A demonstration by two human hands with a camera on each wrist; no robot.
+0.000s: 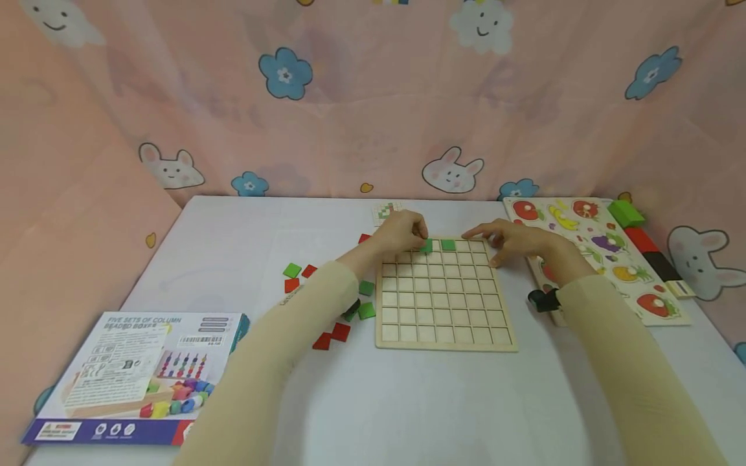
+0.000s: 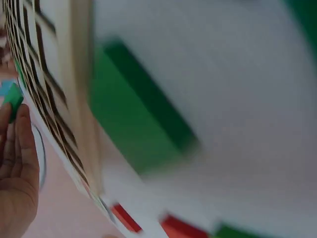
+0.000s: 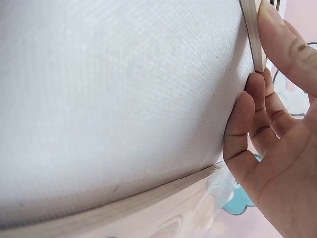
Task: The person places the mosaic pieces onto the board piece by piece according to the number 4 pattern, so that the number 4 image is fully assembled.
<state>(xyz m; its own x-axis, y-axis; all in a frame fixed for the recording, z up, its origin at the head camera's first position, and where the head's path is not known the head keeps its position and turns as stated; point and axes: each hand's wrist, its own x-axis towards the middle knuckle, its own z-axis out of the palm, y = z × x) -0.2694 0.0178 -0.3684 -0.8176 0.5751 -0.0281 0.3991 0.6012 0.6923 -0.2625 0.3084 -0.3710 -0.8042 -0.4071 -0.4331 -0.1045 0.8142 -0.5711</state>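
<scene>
One green square tile (image 1: 427,246) seems mid-placement, pinched by the left hand (image 1: 401,232); the loosely spread right hand (image 1: 515,243) touches the pale wooden grid board (image 1: 440,300). Next calls for alignment, then release.

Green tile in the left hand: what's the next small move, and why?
Probably lower the green tile into a far-row square of the grid board and release it: the left hand pinches it over that row, a second green tile lies in the same row, and the right hand is at the board's corner.
</scene>
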